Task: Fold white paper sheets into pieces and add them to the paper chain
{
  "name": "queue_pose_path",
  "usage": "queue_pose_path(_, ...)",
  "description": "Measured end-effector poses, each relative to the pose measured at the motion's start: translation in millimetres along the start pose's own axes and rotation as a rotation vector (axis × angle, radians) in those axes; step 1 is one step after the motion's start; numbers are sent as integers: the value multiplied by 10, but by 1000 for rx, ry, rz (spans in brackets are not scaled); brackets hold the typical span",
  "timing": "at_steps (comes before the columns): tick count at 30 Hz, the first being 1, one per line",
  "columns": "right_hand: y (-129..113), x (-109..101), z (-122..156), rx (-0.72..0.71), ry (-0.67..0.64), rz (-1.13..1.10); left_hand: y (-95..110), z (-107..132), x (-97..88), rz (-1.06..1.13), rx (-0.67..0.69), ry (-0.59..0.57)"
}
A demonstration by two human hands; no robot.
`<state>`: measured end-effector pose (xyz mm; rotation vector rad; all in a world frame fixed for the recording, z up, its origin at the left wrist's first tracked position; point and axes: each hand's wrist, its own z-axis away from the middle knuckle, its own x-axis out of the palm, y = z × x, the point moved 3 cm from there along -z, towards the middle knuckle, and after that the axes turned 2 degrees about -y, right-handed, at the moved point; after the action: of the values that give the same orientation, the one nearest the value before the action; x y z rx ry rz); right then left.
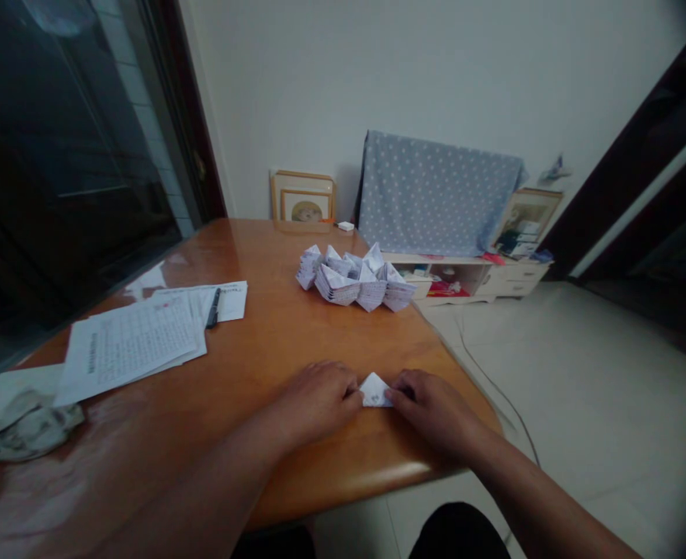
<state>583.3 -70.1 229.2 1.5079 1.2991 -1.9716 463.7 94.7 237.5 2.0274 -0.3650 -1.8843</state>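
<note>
Two hands on one piece: left hand (317, 400) and right hand (430, 407) each pinch an edge of the small white folded paper triangle (375, 390), which lies flat near the front edge of the orange-brown wooden table (273, 334). I log a heap of finished folded paper pieces (355, 281) mid-table, well apart. Loose printed white sheets (133, 341) under a black pen (213, 307) lie left, unfolded. I judge the current piece part-folded.
</note>
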Motion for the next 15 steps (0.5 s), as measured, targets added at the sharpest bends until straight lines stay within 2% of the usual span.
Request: queue_pose_path(15,-52,50,84,15,84,86,19,-8,-15,-80,-47,-7)
